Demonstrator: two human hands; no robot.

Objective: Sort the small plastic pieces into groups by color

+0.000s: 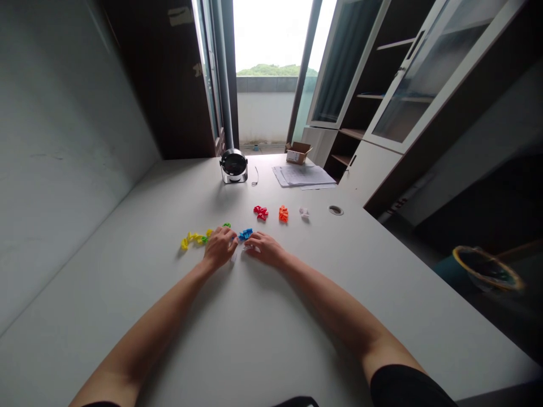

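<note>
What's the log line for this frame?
left hand: on desk by yellow pieces | right hand: by blue pieces | ahead: red pieces, orange pieces, white pieces

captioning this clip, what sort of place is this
Likely an office: a long white desk, glass-fronted cabinets, and papers beside a small cardboard box.

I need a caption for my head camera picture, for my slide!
The left hand and right hand sit by blue pieces on a white desk.
</note>
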